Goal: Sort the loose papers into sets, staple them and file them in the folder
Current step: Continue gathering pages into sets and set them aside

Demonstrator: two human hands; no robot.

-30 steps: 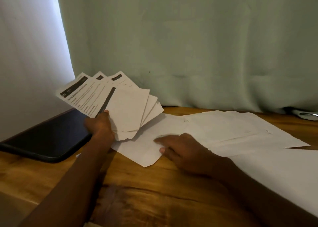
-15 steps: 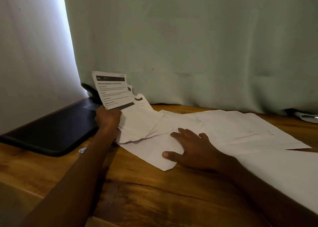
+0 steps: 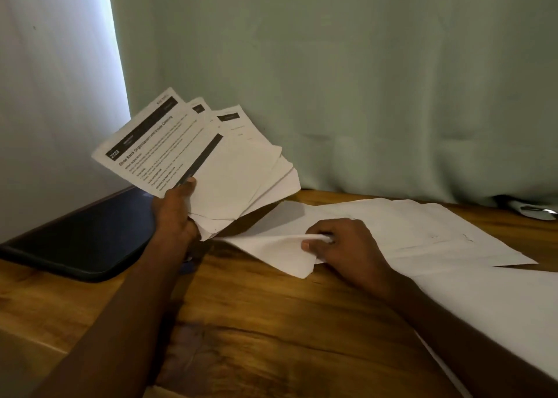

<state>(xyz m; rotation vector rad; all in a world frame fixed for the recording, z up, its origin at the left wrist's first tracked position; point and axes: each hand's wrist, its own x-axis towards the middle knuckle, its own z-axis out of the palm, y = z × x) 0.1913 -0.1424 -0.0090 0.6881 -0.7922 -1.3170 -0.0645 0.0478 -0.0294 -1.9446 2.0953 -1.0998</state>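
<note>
Folder [image 3: 81, 246] lies left on the table [image 3: 271, 322] — loose sheets [image 3: 437, 231] spread right.

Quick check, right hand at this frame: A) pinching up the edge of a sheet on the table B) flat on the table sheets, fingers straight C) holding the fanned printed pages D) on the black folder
A: the right hand pinches the near edge of a blank sheet and lifts it off the table, while the left hand holds the fanned printed pages.
</note>
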